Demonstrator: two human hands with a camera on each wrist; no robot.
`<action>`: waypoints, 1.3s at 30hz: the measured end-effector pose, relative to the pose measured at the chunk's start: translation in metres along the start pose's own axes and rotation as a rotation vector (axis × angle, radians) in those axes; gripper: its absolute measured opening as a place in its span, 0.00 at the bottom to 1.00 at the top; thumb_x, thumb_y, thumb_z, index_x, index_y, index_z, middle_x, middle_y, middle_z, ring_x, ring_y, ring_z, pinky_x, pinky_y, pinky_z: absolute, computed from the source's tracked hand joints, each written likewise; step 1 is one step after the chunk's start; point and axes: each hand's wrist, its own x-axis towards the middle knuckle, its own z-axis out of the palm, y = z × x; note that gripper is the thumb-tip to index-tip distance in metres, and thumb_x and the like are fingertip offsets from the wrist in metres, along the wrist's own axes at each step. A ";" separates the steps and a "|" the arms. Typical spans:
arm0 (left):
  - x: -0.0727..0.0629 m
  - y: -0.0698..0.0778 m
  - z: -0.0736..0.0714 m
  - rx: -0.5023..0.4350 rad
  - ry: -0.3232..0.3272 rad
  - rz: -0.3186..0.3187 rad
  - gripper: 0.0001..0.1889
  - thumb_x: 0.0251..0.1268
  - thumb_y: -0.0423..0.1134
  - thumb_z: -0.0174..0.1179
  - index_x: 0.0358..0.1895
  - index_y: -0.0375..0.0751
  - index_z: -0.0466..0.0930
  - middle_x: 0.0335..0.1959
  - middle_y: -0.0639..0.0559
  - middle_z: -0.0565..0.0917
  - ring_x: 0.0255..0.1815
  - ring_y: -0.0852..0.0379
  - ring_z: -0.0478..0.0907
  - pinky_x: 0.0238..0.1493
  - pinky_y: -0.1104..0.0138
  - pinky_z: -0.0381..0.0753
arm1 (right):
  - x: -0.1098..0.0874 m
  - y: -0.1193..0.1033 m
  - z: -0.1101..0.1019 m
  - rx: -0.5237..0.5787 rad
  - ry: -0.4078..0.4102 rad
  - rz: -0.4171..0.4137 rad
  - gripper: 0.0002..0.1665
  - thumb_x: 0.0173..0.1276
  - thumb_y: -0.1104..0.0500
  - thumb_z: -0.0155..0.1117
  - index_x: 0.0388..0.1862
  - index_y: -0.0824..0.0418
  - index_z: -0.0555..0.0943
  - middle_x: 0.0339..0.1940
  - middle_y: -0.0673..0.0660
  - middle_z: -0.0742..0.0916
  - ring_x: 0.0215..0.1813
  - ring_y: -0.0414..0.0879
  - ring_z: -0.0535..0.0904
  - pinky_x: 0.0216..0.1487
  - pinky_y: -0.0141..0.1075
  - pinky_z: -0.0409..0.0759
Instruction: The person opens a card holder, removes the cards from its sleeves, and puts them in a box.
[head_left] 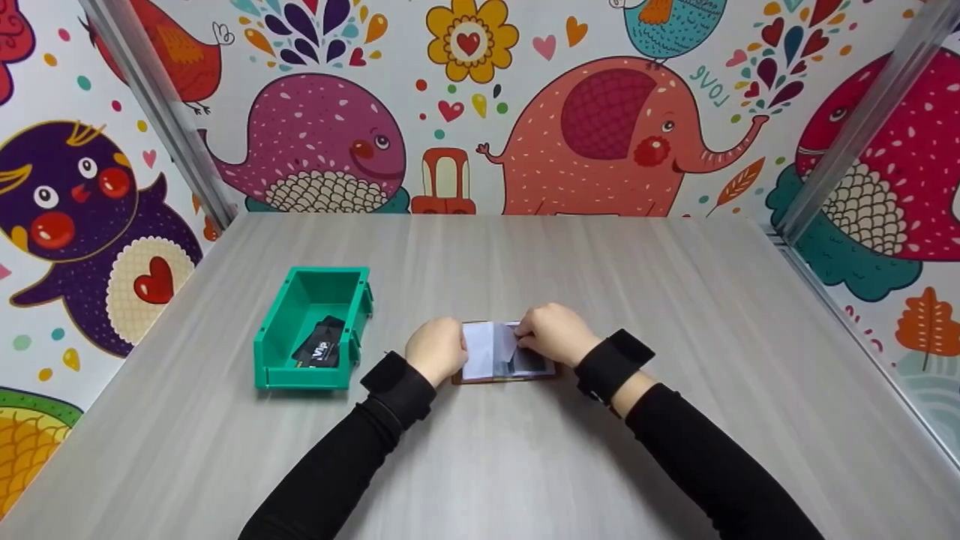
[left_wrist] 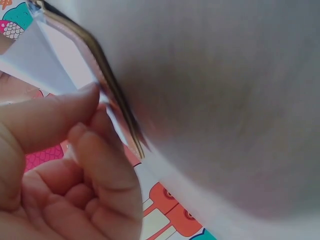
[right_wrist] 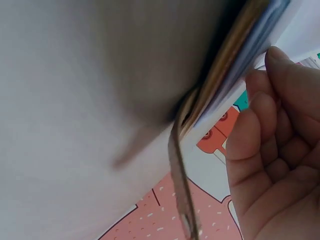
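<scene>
A small brown-edged card holder point(head_left: 478, 352) lies open on the table, its pale plastic sleeves spread to both sides. At its left edge my left hand point(head_left: 437, 349) pinches the holder between thumb and forefinger, the other fingers curled, as the left wrist view shows. My right hand point(head_left: 556, 332) pinches a clear sleeve point(head_left: 505, 349) that stands partly lifted near the middle. A dark sleeve or card point(head_left: 531, 361) shows beneath that hand. In the right wrist view a tan strap point(right_wrist: 180, 180) sticks out from the cover's edge.
Left of the hands stands a green plastic bin point(head_left: 304, 377) with several black cards point(head_left: 324, 343) in it, one marked VIP. The pale table point(head_left: 480, 465) is bounded by printed cartoon panels and metal posts point(head_left: 161, 112) at the back corners.
</scene>
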 end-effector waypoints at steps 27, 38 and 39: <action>-0.001 -0.001 0.001 -0.011 0.019 0.012 0.14 0.45 0.24 0.59 0.12 0.45 0.69 0.13 0.57 0.68 0.17 0.55 0.65 0.22 0.62 0.69 | 0.006 -0.006 0.005 -0.008 0.047 -0.024 0.05 0.56 0.65 0.76 0.33 0.62 0.90 0.33 0.55 0.89 0.37 0.49 0.86 0.40 0.42 0.82; -0.001 -0.001 0.002 -0.008 0.029 0.011 0.16 0.45 0.24 0.59 0.12 0.46 0.66 0.13 0.56 0.67 0.18 0.55 0.64 0.21 0.61 0.69 | 0.007 -0.007 0.007 -0.007 0.055 -0.024 0.03 0.57 0.64 0.76 0.31 0.61 0.90 0.31 0.54 0.89 0.36 0.49 0.85 0.40 0.42 0.82; -0.001 -0.001 0.002 -0.006 0.028 0.009 0.16 0.45 0.24 0.59 0.12 0.46 0.67 0.13 0.56 0.68 0.18 0.55 0.65 0.22 0.61 0.69 | 0.007 -0.007 0.007 -0.013 0.058 -0.031 0.02 0.57 0.63 0.75 0.30 0.60 0.89 0.30 0.53 0.89 0.35 0.48 0.85 0.39 0.42 0.82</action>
